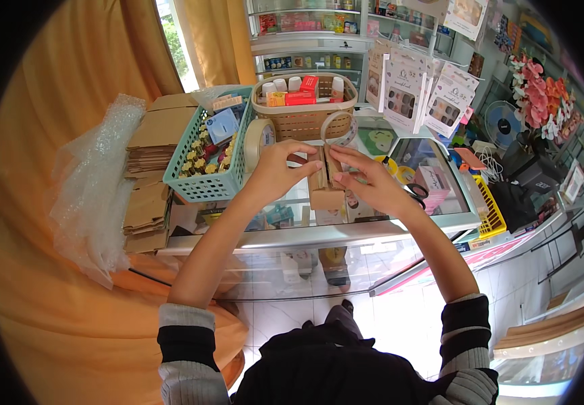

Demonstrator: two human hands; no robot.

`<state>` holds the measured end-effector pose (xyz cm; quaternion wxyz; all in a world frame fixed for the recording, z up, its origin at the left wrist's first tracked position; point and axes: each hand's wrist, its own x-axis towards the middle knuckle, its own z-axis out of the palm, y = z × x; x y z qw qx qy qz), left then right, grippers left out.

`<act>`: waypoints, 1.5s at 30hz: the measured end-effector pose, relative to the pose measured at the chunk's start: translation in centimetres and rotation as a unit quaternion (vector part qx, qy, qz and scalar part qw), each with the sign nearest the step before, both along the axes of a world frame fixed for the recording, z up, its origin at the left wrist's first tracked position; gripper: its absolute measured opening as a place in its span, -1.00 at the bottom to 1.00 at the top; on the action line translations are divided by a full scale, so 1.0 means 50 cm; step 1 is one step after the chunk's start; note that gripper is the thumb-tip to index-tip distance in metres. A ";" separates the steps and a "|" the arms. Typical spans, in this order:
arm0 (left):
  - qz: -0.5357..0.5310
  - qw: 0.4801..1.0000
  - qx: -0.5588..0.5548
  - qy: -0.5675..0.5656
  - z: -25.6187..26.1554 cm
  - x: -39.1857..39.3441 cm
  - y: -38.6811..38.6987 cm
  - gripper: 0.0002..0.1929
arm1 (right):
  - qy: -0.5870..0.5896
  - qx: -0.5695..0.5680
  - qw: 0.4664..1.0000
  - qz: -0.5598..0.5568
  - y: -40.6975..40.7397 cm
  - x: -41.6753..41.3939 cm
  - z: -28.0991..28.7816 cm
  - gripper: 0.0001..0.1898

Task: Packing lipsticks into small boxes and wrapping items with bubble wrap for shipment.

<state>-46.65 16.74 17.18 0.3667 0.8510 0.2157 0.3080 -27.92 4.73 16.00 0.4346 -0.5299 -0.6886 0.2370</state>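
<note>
A small brown cardboard box sits on the glass counter top in front of me, its top flaps nearly meeting along a dark gap. My left hand pinches the box's left upper side between thumb and fingers. On the opposite side, my right hand has its fingertips along the right flap. Just behind the box stands a roll of clear tape on its edge. A wider roll of tape stands left of it, behind my left hand. Black-handled scissors lie by my right wrist, partly hidden.
Left on the counter is a teal plastic basket of small bottles and boxes, beside stacked flat cardboard and bubble wrap. Behind stands a tan basket with bottles. Packaged false nails hang at right. The counter's metal edge runs before me.
</note>
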 end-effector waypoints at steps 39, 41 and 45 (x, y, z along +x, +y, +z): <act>0.018 0.993 0.087 -0.074 -0.034 0.045 0.030 -0.74 | -0.071 0.050 0.996 0.003 0.011 -0.006 0.011 -0.58; 0.000 0.995 0.078 -0.066 -0.035 0.043 0.040 -0.72 | -0.018 0.026 0.999 -0.008 0.012 -0.009 0.008 -0.57; 0.002 0.999 -0.009 -0.042 -0.035 0.050 0.052 -0.70 | 0.011 -0.014 0.999 -0.033 0.002 -0.020 0.018 -0.61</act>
